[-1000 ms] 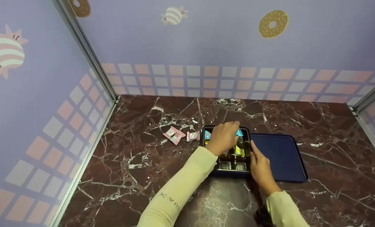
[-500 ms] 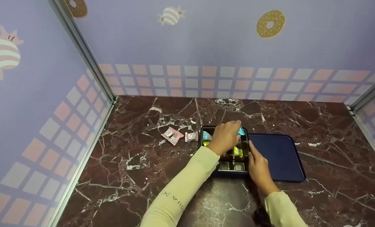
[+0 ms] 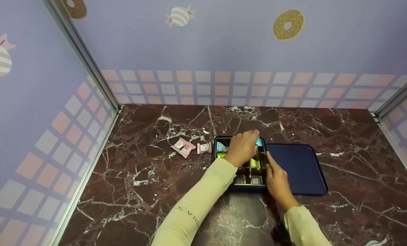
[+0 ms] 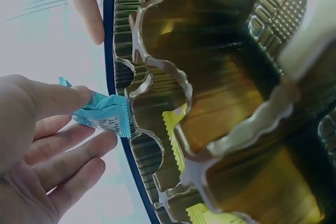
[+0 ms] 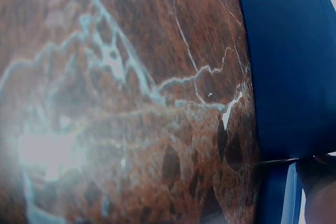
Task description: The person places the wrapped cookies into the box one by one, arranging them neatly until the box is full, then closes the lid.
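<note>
My left hand [image 3: 242, 148] is over the far part of a dark blue box [image 3: 249, 188] with a divided tray inside. Between thumb and fingers it pinches a blue wrapped candy [image 4: 105, 113], which sits at the box's rim in the left wrist view. My right hand [image 3: 277, 179] rests against the box's right side, its fingers extended along the edge. Another blue candy [image 3: 221, 147] lies in the far left compartment. Yellow candies [image 3: 254, 163] lie in the middle compartments. The left hand hides part of the tray.
Several pink wrapped candies [image 3: 184, 147] lie on the marble-patterned table [image 3: 121, 191] left of the box. The dark blue lid [image 3: 297, 169] lies to the right, close beside the box. Patterned wall panels [image 3: 203, 41] enclose the table at the back and sides.
The head view has shifted slightly, so everything sits a little further left. The left hand still pinches the blue candy over the box. The right hand stays at the box's side.
</note>
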`<action>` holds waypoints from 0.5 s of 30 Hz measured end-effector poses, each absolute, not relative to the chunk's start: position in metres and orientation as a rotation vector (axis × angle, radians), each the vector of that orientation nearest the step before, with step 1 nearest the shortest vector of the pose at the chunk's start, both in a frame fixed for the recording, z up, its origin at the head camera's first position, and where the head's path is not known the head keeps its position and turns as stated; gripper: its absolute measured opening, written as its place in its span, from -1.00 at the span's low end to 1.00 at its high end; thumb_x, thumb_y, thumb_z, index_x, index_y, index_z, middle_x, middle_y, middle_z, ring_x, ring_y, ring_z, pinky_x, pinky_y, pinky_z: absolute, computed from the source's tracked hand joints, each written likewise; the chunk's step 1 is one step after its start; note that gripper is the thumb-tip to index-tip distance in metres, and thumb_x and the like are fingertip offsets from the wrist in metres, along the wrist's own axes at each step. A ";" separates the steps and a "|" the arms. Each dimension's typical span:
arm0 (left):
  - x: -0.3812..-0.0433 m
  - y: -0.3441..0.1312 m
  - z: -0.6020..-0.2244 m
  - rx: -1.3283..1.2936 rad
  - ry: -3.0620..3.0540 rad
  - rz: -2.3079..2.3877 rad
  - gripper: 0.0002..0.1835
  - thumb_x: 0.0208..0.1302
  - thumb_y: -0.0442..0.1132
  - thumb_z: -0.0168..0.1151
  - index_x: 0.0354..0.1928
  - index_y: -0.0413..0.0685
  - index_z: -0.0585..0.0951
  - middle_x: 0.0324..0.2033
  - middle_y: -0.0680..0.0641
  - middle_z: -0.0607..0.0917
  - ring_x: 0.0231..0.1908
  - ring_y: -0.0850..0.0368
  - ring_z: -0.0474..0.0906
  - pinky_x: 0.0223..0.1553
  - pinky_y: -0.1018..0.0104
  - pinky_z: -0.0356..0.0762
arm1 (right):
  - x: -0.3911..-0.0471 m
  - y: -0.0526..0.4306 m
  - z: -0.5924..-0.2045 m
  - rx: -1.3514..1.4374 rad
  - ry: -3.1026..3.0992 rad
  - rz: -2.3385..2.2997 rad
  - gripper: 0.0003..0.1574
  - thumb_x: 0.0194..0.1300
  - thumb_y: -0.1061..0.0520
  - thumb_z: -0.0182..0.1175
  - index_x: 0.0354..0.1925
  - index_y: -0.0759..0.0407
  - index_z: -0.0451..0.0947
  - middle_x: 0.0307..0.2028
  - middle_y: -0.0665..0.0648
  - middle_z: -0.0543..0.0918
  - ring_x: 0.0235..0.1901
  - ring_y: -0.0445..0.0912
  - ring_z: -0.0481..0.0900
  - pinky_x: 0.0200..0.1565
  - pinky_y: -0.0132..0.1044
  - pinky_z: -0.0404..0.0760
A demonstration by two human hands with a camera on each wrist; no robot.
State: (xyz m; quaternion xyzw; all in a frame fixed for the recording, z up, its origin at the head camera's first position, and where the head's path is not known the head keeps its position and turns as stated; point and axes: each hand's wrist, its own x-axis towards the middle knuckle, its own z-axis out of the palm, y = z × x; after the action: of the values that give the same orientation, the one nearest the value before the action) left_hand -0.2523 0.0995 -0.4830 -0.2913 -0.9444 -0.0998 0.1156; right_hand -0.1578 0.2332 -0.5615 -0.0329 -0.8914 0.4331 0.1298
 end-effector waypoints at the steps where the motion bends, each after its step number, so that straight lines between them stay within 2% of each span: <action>1: -0.253 0.100 -0.483 -0.851 -2.767 -0.299 -0.71 0.19 -0.12 0.34 -0.06 0.01 0.58 -0.25 0.04 0.73 -0.42 0.08 0.69 -0.43 0.23 0.63 | -0.158 0.233 -0.561 -0.096 -2.588 1.255 -0.41 0.44 0.28 -0.05 0.41 0.18 0.24 0.30 0.34 0.40 0.29 0.20 0.39 0.29 0.08 0.37; 7: -0.256 0.104 -0.486 -0.849 -2.768 -0.327 -0.75 0.19 -0.14 0.35 -0.12 0.01 0.58 -0.26 0.04 0.73 -0.44 0.08 0.68 -0.47 0.24 0.62 | -0.157 0.232 -0.560 -0.112 -2.590 1.264 -0.40 0.45 0.27 -0.04 0.41 0.16 0.24 0.29 0.33 0.40 0.29 0.19 0.40 0.29 0.07 0.37; 15: -0.258 0.110 -0.486 -0.882 -2.734 -0.345 -0.64 0.23 -0.16 0.30 0.07 -0.03 0.57 -0.16 0.01 0.74 -0.41 0.11 0.69 -0.40 0.27 0.65 | -0.158 0.232 -0.560 -0.116 -2.590 1.267 -0.41 0.45 0.27 -0.05 0.41 0.16 0.24 0.30 0.32 0.40 0.29 0.18 0.40 0.27 0.08 0.39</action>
State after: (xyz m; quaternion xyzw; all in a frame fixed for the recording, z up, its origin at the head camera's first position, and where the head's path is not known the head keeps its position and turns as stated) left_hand -0.2577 0.1098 -0.4858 -0.3026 -0.9376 -0.1183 0.1239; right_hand -0.1578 0.2325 -0.5600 -0.0398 -0.8902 0.4354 0.1278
